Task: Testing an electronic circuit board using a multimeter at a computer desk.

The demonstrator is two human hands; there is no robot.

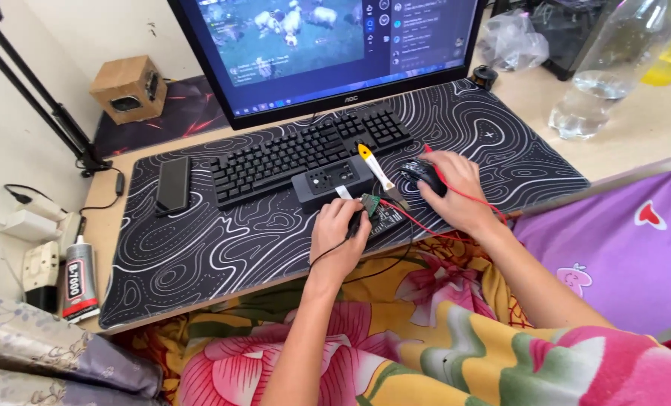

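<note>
circuit board [381, 214] lies at front edge of desk mat [200, 240], long axis slanting twd monitor, left hand [338, 237] clamped on its near end, right hand [455, 192] closed over mouse [423, 175] just beside.

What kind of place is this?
Probably a home computer desk used for small electronics tinkering: a monitor and black keyboard on a patterned desk mat, with a small circuit board beside the left hand.
</note>
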